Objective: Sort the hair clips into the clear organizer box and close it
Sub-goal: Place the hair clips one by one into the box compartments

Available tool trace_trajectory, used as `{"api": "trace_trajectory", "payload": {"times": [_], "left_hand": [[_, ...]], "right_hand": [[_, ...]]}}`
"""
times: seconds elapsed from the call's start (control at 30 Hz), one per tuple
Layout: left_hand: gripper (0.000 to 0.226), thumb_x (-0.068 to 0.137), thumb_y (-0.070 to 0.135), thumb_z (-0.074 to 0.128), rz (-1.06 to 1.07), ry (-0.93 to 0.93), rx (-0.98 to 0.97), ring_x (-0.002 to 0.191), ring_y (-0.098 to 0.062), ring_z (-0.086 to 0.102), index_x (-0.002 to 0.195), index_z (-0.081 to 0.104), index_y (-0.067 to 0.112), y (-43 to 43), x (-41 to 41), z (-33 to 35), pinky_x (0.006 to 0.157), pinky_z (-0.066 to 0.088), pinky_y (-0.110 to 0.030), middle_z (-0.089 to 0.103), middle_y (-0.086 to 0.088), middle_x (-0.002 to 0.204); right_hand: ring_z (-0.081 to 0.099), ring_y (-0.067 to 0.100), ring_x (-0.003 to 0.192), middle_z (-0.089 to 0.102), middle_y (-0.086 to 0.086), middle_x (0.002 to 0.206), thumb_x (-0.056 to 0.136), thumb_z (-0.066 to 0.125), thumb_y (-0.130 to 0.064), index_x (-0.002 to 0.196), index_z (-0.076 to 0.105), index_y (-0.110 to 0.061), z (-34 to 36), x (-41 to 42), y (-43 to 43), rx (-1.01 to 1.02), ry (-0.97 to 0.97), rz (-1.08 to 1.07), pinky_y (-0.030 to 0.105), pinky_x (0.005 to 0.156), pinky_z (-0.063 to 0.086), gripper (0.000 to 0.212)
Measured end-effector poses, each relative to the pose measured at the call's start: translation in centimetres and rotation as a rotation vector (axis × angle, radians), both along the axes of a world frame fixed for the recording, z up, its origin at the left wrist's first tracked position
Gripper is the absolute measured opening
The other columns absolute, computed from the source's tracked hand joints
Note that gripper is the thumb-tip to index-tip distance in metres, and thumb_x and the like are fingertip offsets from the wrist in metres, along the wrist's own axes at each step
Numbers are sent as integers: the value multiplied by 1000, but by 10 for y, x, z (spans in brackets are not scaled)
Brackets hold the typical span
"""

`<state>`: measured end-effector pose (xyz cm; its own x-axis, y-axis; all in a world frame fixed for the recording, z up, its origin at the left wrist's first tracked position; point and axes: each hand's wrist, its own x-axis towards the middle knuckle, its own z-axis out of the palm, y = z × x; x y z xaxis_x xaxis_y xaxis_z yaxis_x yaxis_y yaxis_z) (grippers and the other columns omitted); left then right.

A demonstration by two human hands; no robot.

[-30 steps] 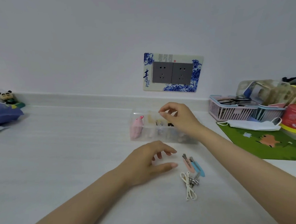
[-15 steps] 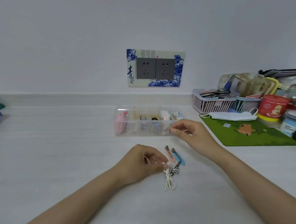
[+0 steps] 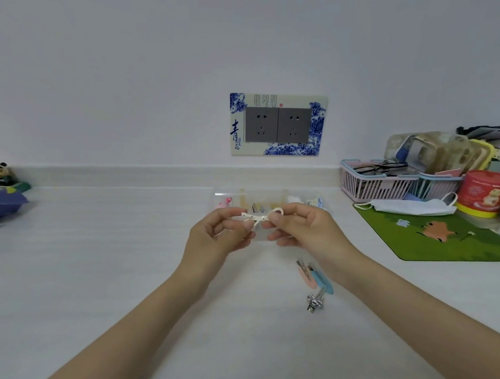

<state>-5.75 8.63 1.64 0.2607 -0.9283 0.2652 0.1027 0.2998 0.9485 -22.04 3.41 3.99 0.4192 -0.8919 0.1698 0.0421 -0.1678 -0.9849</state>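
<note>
Pinching white bow clip (image 3: 258,217) crosswise, both hands (image 3: 217,241).

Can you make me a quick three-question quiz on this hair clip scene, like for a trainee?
1. True or false: the white bow clip is held by both the left hand and the right hand.
2. How many clips lie loose on the table? A) one B) three C) six
3. Fill in: the organizer box sits ____ the hands, toward the wall.

Key: 1 true; 2 B, the pink clip, blue clip and silver clip; 3 behind.
</note>
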Motion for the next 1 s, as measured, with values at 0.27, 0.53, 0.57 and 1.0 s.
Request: {"api": "trace_trajectory", "payload": {"times": [0.27,0.53,0.57,1.0], "left_hand": [[56,82,56,41,365,-1085,-109,122,-10,46,130,48,28,-21,55,-21,97,31,-19,54,10,133],[72,81,60,29,377,-1207,-64,135,-17,35,137,41,16,-29,57,-33,107,19,-24,41,-3,146],[72,81,59,29,377,-1209,-70,135,-18,35,137,41,15,-28,56,-33,108,17,-23,41,-3,145],[40,91,47,42,-31,-1139,-213,121,9,36,130,45,35,-14,-6,-34,100,24,-5,45,24,130]], "right_hand": [[65,5,61,72,3,82,83,69,-20,95,68,-7,30,36,-65,-283,171,-154,15,60,51,18],[66,15,73,69,-2,68,81,71,-20,90,70,-14,7,71,-114,-383,476,-44,28,75,51,11],[64,10,72,70,-1,73,82,70,-20,90,72,-13,4,72,-114,-409,521,-30,27,73,49,11],[57,7,77,71,-7,89,86,65,-25,91,73,-19,-4,-37,-50,-465,535,20,18,72,44,11]]}}
